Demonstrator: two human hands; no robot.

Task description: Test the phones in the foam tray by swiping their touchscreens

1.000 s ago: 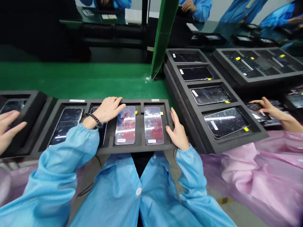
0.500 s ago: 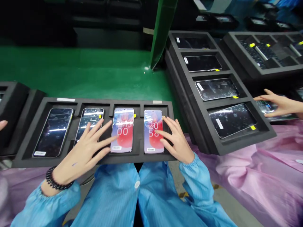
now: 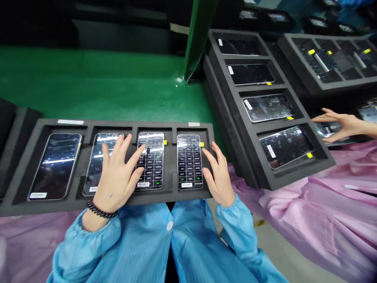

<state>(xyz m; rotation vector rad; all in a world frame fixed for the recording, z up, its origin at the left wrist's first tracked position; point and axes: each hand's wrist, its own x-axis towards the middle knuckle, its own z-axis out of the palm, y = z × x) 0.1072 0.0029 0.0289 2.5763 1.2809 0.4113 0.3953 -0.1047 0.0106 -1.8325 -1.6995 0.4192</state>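
Observation:
A black foam tray (image 3: 112, 122) lies across my lap with smartphones in its compartments. My left hand (image 3: 119, 173) is open, fingers spread, over the second and third compartments. Its index fingertip is at the screen of the third smartphone (image 3: 153, 165), and it partly covers the second smartphone (image 3: 94, 161), whose screen is dark. My right hand (image 3: 218, 173) is open beside the right edge of the fourth smartphone (image 3: 188, 163). Both of these phones show a dark grid menu with some green entries. At the far left lies a dark smartphone (image 3: 55, 165).
To the right, a stacked foam tray (image 3: 241, 94) holds several dark phones. Behind it stands another foam tray (image 3: 315, 80). A co-worker's hand (image 3: 350, 125) reaches in at the right, above pink clothing (image 3: 338, 196). A green post (image 3: 198, 43) rises from the green table surface (image 3: 118, 94).
The two right phones switched from a colourful clock screen to a dark grid menu. My left hand moved up and closer to the third phone; my right hand drew back off the fourth phone's screen.

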